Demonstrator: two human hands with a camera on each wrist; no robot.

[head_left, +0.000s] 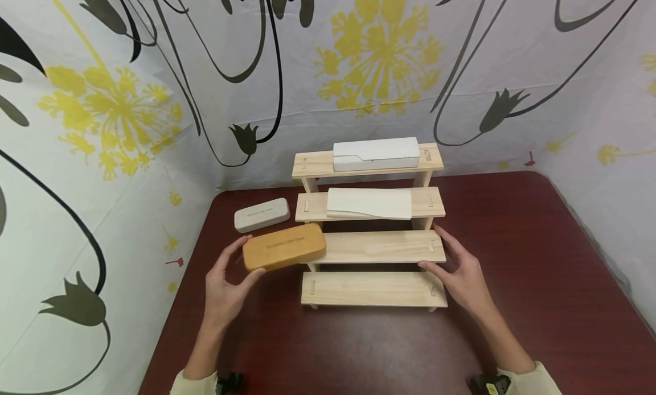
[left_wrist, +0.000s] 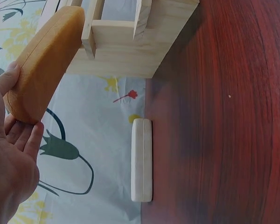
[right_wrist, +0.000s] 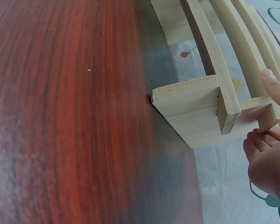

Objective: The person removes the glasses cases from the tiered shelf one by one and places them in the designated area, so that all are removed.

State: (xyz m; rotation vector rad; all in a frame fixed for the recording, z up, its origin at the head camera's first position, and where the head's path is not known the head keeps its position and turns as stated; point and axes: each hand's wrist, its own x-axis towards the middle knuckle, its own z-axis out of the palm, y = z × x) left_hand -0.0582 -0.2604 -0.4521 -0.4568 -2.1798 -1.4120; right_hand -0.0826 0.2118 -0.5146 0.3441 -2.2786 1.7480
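My left hand (head_left: 223,295) holds an orange-tan glasses case (head_left: 284,247) between thumb and fingers. The case is raised, and its right end overlaps the left end of a stepped wooden rack's (head_left: 376,289) second tier from the bottom. In the left wrist view, the thumb lies on one side of the case (left_wrist: 46,60) and the fingertips curl beneath its near end. At that same tier's right end, my right hand (head_left: 463,278) grips the board, thumb at the front edge and fingers behind. The right wrist view shows thumb and curled fingers about the rack's end (right_wrist: 266,116).
On the rack's top tier lies a long white box (head_left: 376,154); a flat cream folded piece (head_left: 369,203) is on the tier below. A pale grey glasses case (head_left: 261,214) rests on the dark red table (head_left: 512,241), left of the rack. Patterned cloth (head_left: 287,87) hangs behind.
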